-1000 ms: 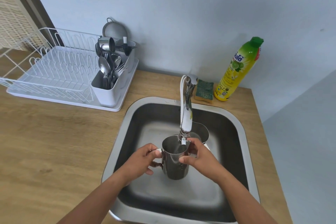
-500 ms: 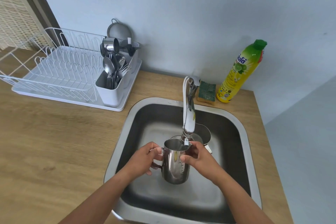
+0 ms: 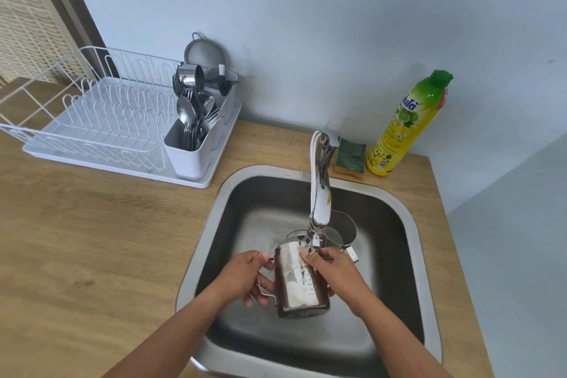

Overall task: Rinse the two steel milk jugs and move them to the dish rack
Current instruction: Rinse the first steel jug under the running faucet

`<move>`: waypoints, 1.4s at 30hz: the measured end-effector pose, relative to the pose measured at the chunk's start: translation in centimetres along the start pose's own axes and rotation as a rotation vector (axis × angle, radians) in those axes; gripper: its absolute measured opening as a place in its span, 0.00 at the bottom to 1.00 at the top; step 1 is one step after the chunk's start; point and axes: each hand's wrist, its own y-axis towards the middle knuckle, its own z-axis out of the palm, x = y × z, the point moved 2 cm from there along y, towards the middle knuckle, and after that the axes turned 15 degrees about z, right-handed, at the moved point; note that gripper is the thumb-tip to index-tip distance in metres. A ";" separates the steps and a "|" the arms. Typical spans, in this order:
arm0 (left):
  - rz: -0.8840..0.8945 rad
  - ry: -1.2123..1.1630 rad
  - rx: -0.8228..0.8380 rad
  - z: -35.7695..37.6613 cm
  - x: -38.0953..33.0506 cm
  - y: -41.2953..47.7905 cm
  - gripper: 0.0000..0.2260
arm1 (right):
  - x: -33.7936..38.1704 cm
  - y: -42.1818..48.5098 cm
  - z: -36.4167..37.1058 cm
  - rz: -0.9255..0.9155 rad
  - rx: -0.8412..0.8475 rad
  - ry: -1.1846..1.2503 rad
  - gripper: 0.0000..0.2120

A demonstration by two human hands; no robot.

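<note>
Over the steel sink [image 3: 411, 224] I hold a steel milk jug [image 3: 296, 282], tipped with its mouth away from me, just below the tap spout [image 3: 317, 215]. My left hand [image 3: 245, 278] grips its wire handle. My right hand [image 3: 333, 270] wraps its right side near the rim. The second steel jug [image 3: 345, 232] stands in the basin behind the tap, partly hidden by the spout. The white dish rack [image 3: 92, 123] sits on the counter at the far left.
A white cutlery holder [image 3: 187, 153] full of spoons and forks stands at the rack's right end, with a steel cup and a strainer behind it. A green sponge [image 3: 349, 158] and a yellow dish soap bottle [image 3: 405, 126] stand behind the sink. Wooden counter surrounds the sink.
The jug was upright under the spout; it is now tipped forward, mouth away from me, and held slightly lower. Both hands keep their grip.
</note>
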 end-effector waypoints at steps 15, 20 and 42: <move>-0.137 -0.096 0.030 0.4 0.5 -0.3 0.15 | 0.0 0.6 -0.4 0.103 -0.084 -0.128 0.27; -0.111 -0.135 0.050 0.4 0.0 -0.5 0.15 | -0.3 0.3 -0.1 0.047 -0.046 -0.107 0.23; 0.112 -0.234 0.118 1.0 -0.5 0.1 0.03 | -0.3 -3.7 -1.3 -0.408 -0.278 -0.337 0.43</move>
